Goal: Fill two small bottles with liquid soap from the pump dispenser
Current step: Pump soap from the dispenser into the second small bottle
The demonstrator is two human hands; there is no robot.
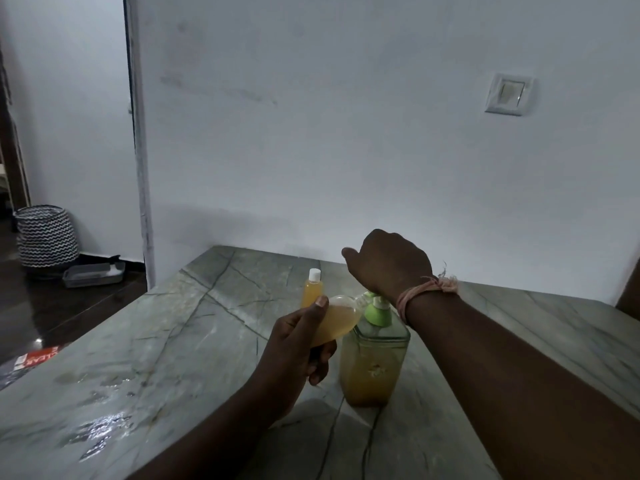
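— Biggest thing first?
— Grey-green veined stone table (pixel 138 341), set against a pale wall (pixel 346 133), light switch (pixel 508 94) up to the right.
— On the table?
— Clear pump dispenser (pixel 374 368), upright near the front edge, roughly half full of amber soap, green pump head on top.
— And the hands?
— Right hand (pixel 388 263) over the pump head, knuckles up, fingers bent downward; cannot tell from here whether pressing the pump or merely resting above it. Pinkish thread tied round that wrist.
— Left hand (pixel 301 344)?
— Curled round a small open bottle (pixel 337 318), thumb along its upper side; tilted, neck pointing toward the pump spout, partly filled with amber liquid.
— The other one?
— Second small bottle (pixel 312 289), upright just behind the held one, white cap on, full of amber liquid.
— Off the table?
— Zigzag-patterned basket (pixel 46 235) and a grey tray (pixel 93 273) on the dark floor, far left.
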